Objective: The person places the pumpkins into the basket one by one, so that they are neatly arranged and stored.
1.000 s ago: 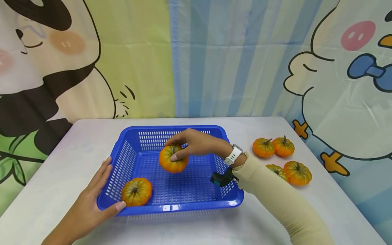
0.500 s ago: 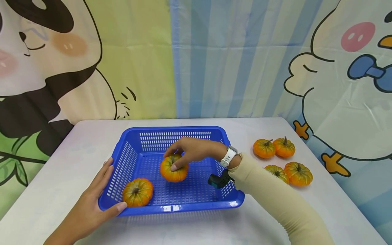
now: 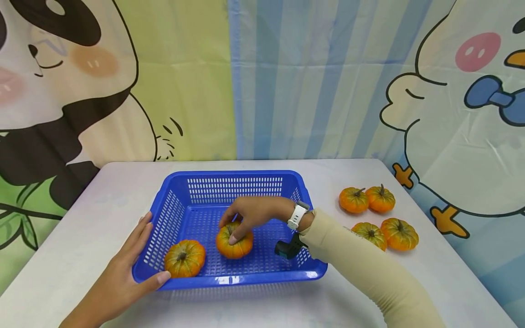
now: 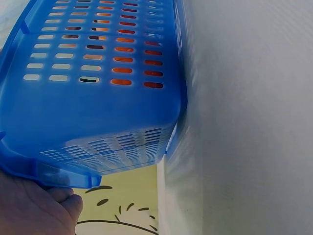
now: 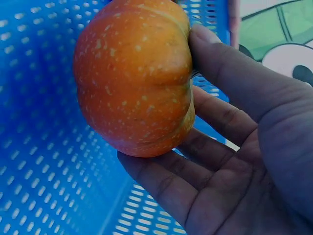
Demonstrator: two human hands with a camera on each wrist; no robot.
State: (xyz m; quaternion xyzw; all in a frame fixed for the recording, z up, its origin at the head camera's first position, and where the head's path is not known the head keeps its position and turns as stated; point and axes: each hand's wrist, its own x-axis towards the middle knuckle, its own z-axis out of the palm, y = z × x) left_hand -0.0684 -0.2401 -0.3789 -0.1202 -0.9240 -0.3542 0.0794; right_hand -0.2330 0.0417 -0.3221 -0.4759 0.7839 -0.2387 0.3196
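Observation:
My right hand [image 3: 256,214] holds a small orange pumpkin [image 3: 234,248] from above, low inside the blue plastic basket [image 3: 229,281]. Thumb and fingers are spread round the pumpkin's stem side; its speckled orange underside [image 5: 134,83] faces the right wrist camera, with the basket's perforated floor beyond. A second pumpkin [image 3: 184,258] sits in the basket's near left corner. My left hand [image 3: 119,273] rests against that corner, fingers extended along the left side and thumb on the front rim. From the left wrist, the basket's slotted outer wall [image 4: 93,107] shows orange through its holes.
Outside the basket, several pumpkins lie on the white table [image 3: 328,300] to the right: a far pair [image 3: 353,200] and a nearer pair [image 3: 399,234]. The right sleeve [image 3: 365,264] passes beside the nearer pair. A cartoon-printed curtain [image 3: 270,82] hangs behind the table.
My right hand has lowered the pumpkin, bringing it nearer the basket's front side and floor. The left hand and the other pumpkins have kept their places.

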